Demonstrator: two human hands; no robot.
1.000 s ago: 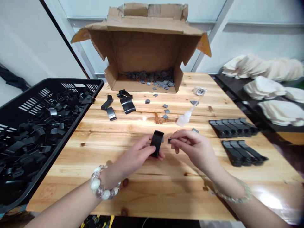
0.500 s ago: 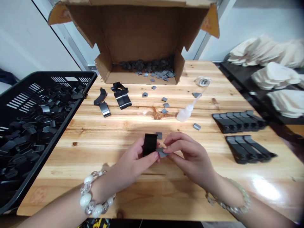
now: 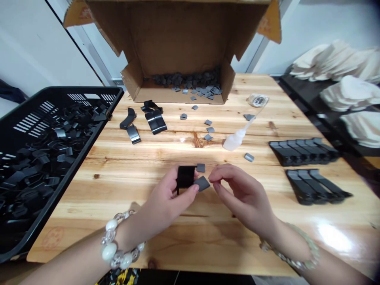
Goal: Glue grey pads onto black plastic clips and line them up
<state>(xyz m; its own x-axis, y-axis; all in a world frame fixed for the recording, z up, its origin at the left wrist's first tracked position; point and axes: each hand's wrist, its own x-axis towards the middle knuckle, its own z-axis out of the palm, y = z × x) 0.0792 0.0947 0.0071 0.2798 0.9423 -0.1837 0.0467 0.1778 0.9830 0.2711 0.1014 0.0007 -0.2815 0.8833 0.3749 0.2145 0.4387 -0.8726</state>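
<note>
Black piece and grey tab held in left hand over a wooden table

A pale wooden table [image 3: 74, 229] is seen across most of the view. At its far side an open cardboard box [image 3: 178, 39] is stood, and a heap of grey tabs [image 3: 190, 81] is gathered along its floor. At the left edge a black slatted basket [image 3: 59, 99] is filled with dark parts. At the far right, stacks of white pads [image 3: 344, 93] are laid on a dark surface.

The left hand [image 3: 172, 198] is partly closed: a black piece [image 3: 186, 176] is gripped by it, and a grey tab [image 3: 202, 183] is held at the thumb tip, beside the piece's right edge. The right hand [image 3: 249, 198] is curled, its thumb and forefinger tips brought close together; nothing is seen between them, and whether the tab's near corner is touched cannot be told.

Black parts are laid side by side in two rows, one farther off [image 3: 297, 152] and one nearer [image 3: 308, 188]. Loose black pieces [image 3: 156, 122] are left near the box, toward the basket. A white bottle [image 3: 234, 140] is laid on its side, its thin nozzle pointed toward a clear tape roll [image 3: 257, 100]. Single grey tabs [image 3: 210, 130] are scattered between box and hands.
</note>
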